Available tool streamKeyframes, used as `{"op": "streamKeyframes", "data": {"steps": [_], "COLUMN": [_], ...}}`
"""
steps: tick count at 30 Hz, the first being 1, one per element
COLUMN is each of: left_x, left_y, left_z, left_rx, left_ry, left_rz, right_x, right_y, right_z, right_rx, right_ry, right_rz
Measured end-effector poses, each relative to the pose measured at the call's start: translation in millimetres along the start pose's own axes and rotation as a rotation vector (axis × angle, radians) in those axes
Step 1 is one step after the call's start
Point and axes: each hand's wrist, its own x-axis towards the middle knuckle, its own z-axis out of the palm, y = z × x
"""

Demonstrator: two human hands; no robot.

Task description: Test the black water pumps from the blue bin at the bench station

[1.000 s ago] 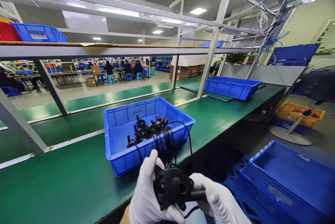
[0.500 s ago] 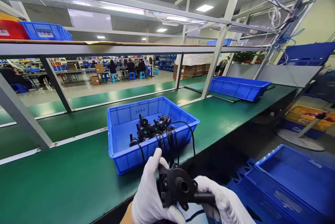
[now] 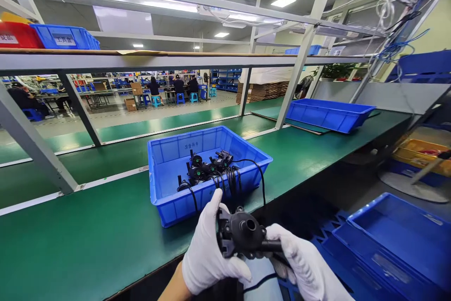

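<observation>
A black round pump-like part [image 3: 244, 233] with a short central spout and a side tube is held up in front of the bench edge. My left hand [image 3: 208, 249], in a white glove, grips its left side, thumb up. My right hand [image 3: 299, 261], also white-gloved, is closed round the side tube at its right. A black cable runs below the part. Beyond the hands, a blue bin [image 3: 172, 209] sits on the green bench and holds several similar black parts [image 3: 200, 169], their cables hanging over its front rim.
Another blue bin [image 3: 327, 115] stands further right on the green bench [image 3: 88, 240]. Stacked blue crates [image 3: 398, 244] are low at the right, near a yellow crate [image 3: 423, 155]. Metal posts and a shelf [image 3: 197, 60] rise behind the bin. Several people sit at far benches.
The black part has tilted a little, its spout now pointing more upward, and both hands have moved slightly up with it. The view has shifted slightly.
</observation>
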Motion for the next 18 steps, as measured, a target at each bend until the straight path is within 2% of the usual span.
{"op": "streamKeyframes", "data": {"steps": [2,5,9,14,18], "left_x": [-3.0,-8.4,-12.0,-17.3,-24.1], "left_y": [0.1,-2.3,-9.5,-12.4,-5.6], "left_z": [-1.9,-11.1,-28.8,-42.3,-46.7], "left_rx": [0.046,0.093,0.161,0.169,0.148], "left_ry": [-0.012,-0.018,0.071,0.209,0.21], "left_rz": [0.012,0.131,0.293,0.195,0.134], "right_x": [5.2,8.0,4.4,5.9,8.8], "right_y": [-2.0,-4.0,-7.9,-11.1,-7.9], "right_z": [-2.8,-6.5,-7.4,-5.8,-8.1], "right_rx": [-0.052,-0.077,-0.11,-0.14,-0.121], "right_ry": [0.019,0.017,0.028,0.052,0.053], "right_rz": [0.056,0.064,0.006,-0.074,-0.07]}}
